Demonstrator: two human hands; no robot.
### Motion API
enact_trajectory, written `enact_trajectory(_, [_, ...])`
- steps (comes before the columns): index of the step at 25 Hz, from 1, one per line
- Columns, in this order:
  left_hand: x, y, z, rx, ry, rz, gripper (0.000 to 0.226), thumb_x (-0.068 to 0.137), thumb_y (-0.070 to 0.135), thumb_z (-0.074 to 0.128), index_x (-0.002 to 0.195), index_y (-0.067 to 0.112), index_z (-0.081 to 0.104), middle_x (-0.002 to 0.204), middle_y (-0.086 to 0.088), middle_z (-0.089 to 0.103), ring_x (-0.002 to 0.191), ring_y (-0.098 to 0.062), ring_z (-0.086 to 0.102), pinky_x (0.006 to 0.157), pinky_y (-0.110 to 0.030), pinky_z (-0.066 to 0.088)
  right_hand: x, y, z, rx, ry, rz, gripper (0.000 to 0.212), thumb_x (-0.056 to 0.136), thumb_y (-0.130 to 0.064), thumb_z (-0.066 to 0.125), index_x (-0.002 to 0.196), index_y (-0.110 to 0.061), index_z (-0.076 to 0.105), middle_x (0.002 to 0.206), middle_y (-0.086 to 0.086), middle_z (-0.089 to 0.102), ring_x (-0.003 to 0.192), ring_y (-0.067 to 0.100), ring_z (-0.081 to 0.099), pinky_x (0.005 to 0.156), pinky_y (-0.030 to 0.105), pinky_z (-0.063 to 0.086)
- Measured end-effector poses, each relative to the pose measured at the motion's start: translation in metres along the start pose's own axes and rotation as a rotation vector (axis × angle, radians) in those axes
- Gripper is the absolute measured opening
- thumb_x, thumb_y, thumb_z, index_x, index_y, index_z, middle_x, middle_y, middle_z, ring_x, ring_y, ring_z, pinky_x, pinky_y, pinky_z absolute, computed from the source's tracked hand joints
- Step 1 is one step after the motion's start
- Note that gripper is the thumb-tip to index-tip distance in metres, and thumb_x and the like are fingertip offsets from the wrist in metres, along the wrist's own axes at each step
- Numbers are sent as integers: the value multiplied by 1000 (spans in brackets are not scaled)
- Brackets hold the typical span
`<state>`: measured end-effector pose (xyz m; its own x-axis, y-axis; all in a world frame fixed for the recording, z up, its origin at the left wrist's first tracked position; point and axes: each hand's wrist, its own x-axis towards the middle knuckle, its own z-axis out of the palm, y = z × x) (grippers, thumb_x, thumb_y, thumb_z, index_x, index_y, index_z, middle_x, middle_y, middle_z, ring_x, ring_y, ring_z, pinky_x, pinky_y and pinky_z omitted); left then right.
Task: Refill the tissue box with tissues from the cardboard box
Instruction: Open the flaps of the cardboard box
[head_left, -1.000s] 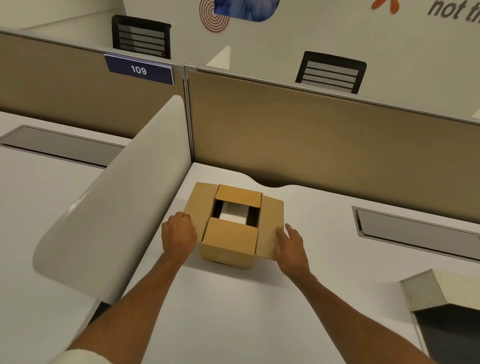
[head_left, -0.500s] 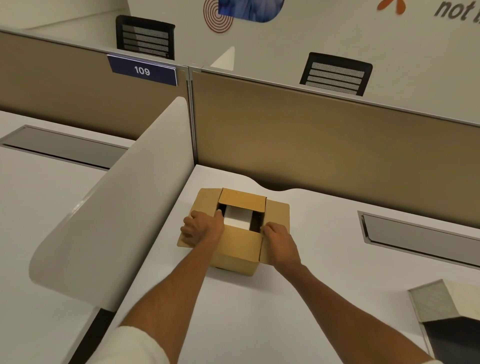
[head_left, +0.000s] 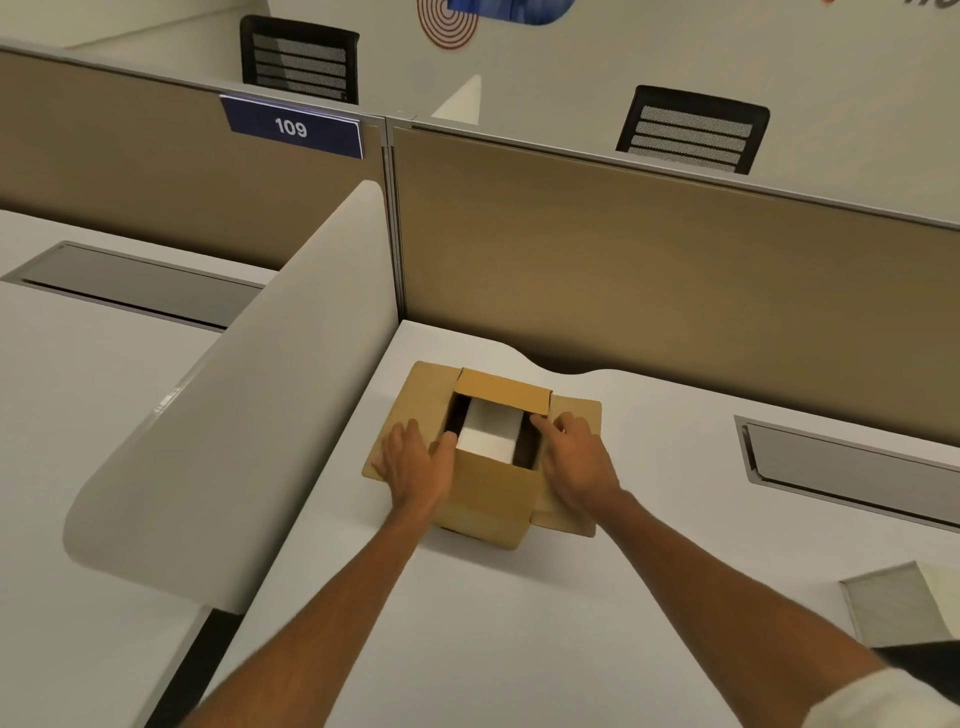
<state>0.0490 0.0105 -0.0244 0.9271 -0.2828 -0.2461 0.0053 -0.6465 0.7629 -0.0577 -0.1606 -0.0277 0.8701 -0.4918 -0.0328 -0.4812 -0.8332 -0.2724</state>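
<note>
A small brown cardboard box (head_left: 493, 493) stands on the white desk (head_left: 519, 623) near its back left corner, with its top flaps folded outward. Inside shows a white stack of tissues (head_left: 491, 434). My left hand (head_left: 415, 467) lies flat on the left flap, fingers spread, thumb at the opening's edge. My right hand (head_left: 576, 462) rests on the right flap, its fingers at the opening's right rim. Neither hand holds anything. A grey and dark object (head_left: 904, 608), possibly the tissue box, sits at the desk's right edge, partly cut off.
A curved white side divider (head_left: 249, 415) rises just left of the box. A tan partition panel (head_left: 649, 270) closes the back. A grey cable tray cover (head_left: 852, 467) is set into the desk at the right. Two black chairs stand beyond the partition.
Both hands moved from the box's sides onto its top. The near flap was folded down and the side flaps pressed outward, so the white stack now shows more fully.
</note>
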Motion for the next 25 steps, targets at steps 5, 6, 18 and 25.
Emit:
enact_trajectory(5, [-10,-16,-34,96,-312,88,71,95,38,46,152,15,11,163,-5,0,149,-23,1,120,-51,10,16,2,-12,141,99,21,47,97,-20,45,144,-21,37,141,7,45,125,25,45,98,38,46])
enact_trajectory(6, [-9,-17,-42,156,-393,85,78,93,39,50,152,16,6,162,-5,-5,149,-24,-2,120,-51,11,21,3,-14,159,105,26,49,97,-19,46,144,-20,37,146,6,42,131,25,41,102,40,43])
enact_trajectory(18, [8,-34,-49,792,-565,360,144,55,69,76,148,13,-19,159,-10,-23,146,-28,-19,121,-45,-1,73,8,-10,77,-176,101,77,90,-45,58,151,-25,15,162,7,14,144,34,23,113,50,29])
enact_trajectory(25, [14,-38,-43,834,-481,416,147,44,76,75,149,16,-8,161,-9,-5,149,-29,0,120,-48,18,92,11,4,22,-281,117,68,93,-49,50,147,-20,20,160,6,17,142,37,23,108,54,32])
